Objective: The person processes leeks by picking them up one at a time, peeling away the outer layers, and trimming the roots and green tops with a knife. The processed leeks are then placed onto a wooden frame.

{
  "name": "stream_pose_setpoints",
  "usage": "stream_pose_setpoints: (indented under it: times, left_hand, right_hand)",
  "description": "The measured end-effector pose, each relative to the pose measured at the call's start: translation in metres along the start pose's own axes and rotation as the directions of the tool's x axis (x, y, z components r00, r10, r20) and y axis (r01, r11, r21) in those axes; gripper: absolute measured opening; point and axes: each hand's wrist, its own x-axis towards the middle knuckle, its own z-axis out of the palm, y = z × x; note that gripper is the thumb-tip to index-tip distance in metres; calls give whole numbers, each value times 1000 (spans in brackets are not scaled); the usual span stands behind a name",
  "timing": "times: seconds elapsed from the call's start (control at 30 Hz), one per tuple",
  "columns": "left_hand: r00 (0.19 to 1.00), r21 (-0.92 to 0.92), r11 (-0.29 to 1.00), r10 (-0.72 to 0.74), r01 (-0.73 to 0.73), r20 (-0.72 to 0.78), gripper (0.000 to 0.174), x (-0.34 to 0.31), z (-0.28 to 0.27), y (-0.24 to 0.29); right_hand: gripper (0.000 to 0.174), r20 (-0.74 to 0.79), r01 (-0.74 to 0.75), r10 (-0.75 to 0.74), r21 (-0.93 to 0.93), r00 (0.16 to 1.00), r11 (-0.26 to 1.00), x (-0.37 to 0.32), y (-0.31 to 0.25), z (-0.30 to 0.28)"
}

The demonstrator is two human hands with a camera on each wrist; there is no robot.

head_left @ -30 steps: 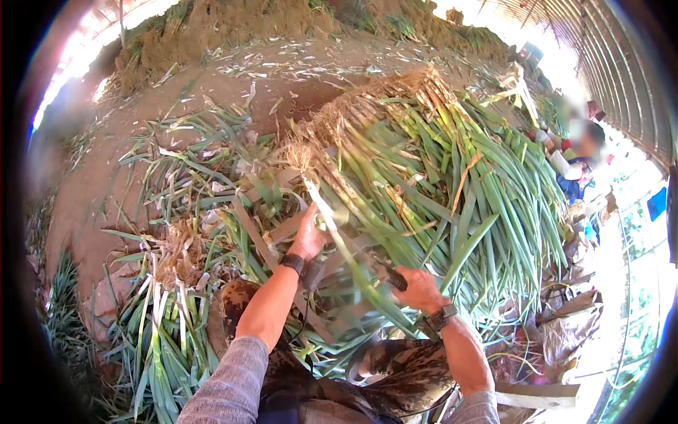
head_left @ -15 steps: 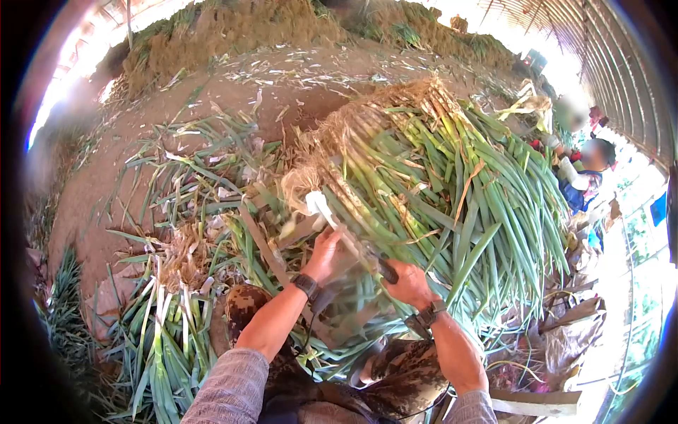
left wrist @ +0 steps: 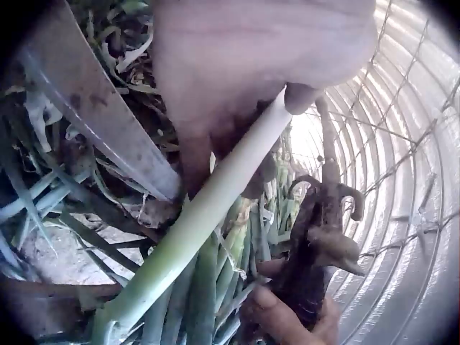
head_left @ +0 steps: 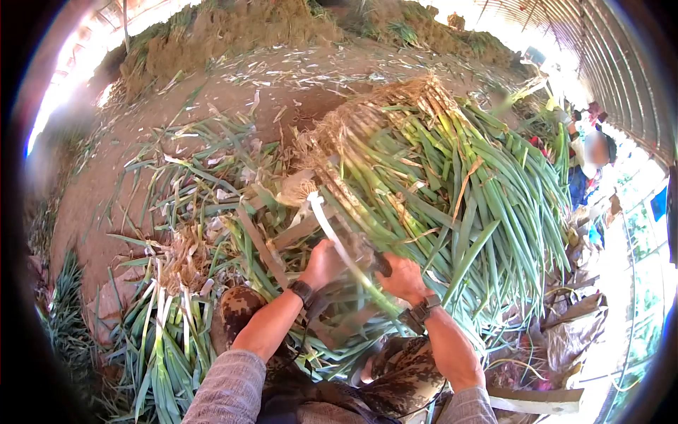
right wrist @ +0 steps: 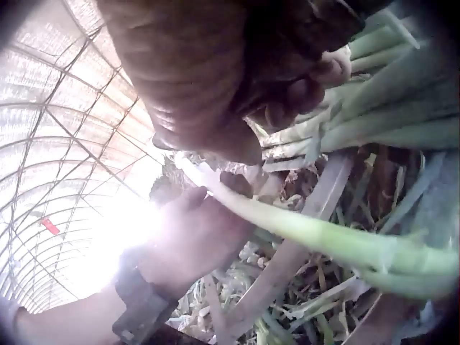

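Observation:
In the head view my left hand [head_left: 324,265] grips the white stalk of one long onion [head_left: 330,230], whose roots point up and away while its green end slants down to the right. My fingers curl round that stalk in the left wrist view, where the stalk [left wrist: 208,205] looks bare and smooth. My right hand [head_left: 404,278] is just right of the stalk, curled round a dark tool handle [head_left: 383,264]. The left wrist view shows this dark tool [left wrist: 309,251] with metal hooks at its end, held in the right hand's fingers [left wrist: 284,320].
A big heap of onions [head_left: 459,184] lies ahead and to the right, roots away from me. Several cleaner stalks [head_left: 164,332] lie at the lower left. Loose leaves [head_left: 205,166] litter the soil. Another person [head_left: 590,159] is at the far right.
Both hands have come lower and closer together, the right one moving left. The onion's upper stalk now shows white and bare. The person at the right has shifted.

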Motion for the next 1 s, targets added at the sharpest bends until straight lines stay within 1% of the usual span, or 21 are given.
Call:
stream_pose_setpoints:
  times: [0.03, 0.07, 0.1, 0.13, 0.17, 0.23, 0.27, 0.3, 0.37, 0.43, 0.5, 0.53, 0.57, 0.6, 0.63, 0.7, 0.73, 0.77, 0.83, 0.9, 1.0]
  left_hand:
    - [1000, 2, 1000, 0, 0, 4, 39, 0, -2, 0]
    - [998, -33, 999, 1, 2, 68, 37, -1, -4, -1]
    - [991, -68, 998, 3, 6, 131, 35, -2, -4, 0]
    - [996, -92, 996, -6, 14, 92, 32, -3, -2, 1]
    - [995, -87, 996, -6, 15, 96, 32, -2, -3, 3]
    - [996, -145, 985, 90, -90, -4, 31, 2, -11, 3]
    - [994, -152, 983, 90, -100, -68, 31, 3, -14, 4]
    - [994, -162, 981, 104, -108, -30, 41, 15, -38, -6]
    - [961, -92, 987, 106, -133, -254, 48, -28, 40, 25]
    - [986, -79, 985, 150, -156, -78, 60, -12, 8, 20]
    - [942, -47, 978, 183, -204, -283, 61, -19, 30, 32]
    - [943, -70, 967, 219, -244, -251, 56, -10, 9, 35]
    - [938, -96, 953, 259, -287, -230, 51, 0, -15, 43]
    - [890, -108, 922, 320, -371, -323, 44, 6, -21, 54]
    - [828, -112, 883, 375, -457, -418, 37, 9, -22, 67]
    - [756, -143, 814, 438, -563, -487, 30, 10, -28, 110]
    - [726, -53, 795, 523, -605, -447, 30, 8, -33, 133]
    - [692, 36, 764, 602, -644, -399, 30, 5, -40, 159]
    - [597, 159, 677, 718, -719, -358, 27, -5, -52, 220]
    - [547, 247, 602, 796, -759, -259, 21, -28, -65, 290]
    - [375, 424, 412, 911, -807, -172, 19, -84, -52, 387]
  right_hand:
    - [40, -13, 58, -58, 3, 998, 998, 0, 2, -1]
    - [40, -24, 118, -117, 5, 993, 993, 0, 3, -1]
    - [40, -25, 119, -118, 5, 993, 993, -1, 2, -1]
    - [40, -6, 126, -125, 15, 992, 992, -2, 0, 0]
    - [40, 9, 131, -131, 26, 991, 991, -3, -2, 0]
    - [40, 10, 97, -98, 42, 995, 994, -3, -3, -2]
    - [41, 16, 63, -64, 56, 998, 996, -3, -4, -4]
    - [41, -4, 52, -52, 49, 999, 997, -2, 0, 2]
    - [36, -60, 303, -298, 140, 953, 943, -5, 10, 17]
    - [37, 9, 266, -271, 158, 963, 951, -9, 4, 13]
    - [36, 185, 145, -164, 112, 969, 983, -12, -7, -6]
    - [36, 157, 129, -144, 103, 977, 986, -13, -5, -7]
    - [34, 148, 159, -177, 125, 973, 979, -17, -2, -2]
    - [33, 141, 197, -218, 147, 966, 969, -20, 1, 2]
    - [33, 127, 198, -216, 142, 968, 970, -22, 3, 3]
    - [33, 157, 231, -259, 175, 953, 957, -26, 8, 4]
    - [35, 209, 180, -210, 152, 955, 972, -32, -1, -8]
    - [35, 202, 179, -208, 153, 957, 972, -32, 1, -8]
    - [37, 210, 249, -291, 207, 933, 946, -31, 5, 0]
    - [38, 207, 236, -276, 198, 939, 951, -35, 6, 3]
    - [41, 199, 218, -257, 200, 946, 955, -34, 13, 14]
